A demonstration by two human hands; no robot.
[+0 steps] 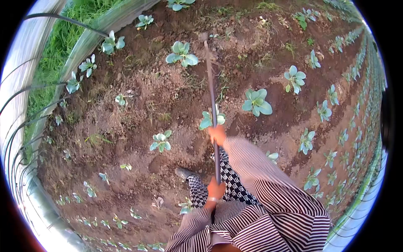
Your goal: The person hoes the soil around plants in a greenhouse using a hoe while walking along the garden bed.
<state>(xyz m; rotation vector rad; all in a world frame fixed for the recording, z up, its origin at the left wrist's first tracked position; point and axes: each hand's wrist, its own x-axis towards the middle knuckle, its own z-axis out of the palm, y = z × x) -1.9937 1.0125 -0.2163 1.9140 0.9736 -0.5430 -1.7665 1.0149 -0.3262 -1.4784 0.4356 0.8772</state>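
A long hoe handle (pixel 211 86) runs up the middle of the view, its head (pixel 203 37) down on the brown soil at the top. My right hand (pixel 217 135) is closed around the handle about midway. Lower down, near my waist, my left hand (pixel 215 189) is wrapped round the end part of the same handle, with a band at its wrist. A leafy plant (pixel 206 120) grows just beside the handle by my right hand. Another plant (pixel 181 54) stands left of the hoe head.
Rows of leafy plants (pixel 257 102) spread over the soil on both sides. A small plant (pixel 160 141) grows near my shoe (pixel 184 173). Clear plastic sheeting with dark hoops (pixel 63 17) curves along the left, with green grass (pixel 63 54) behind it.
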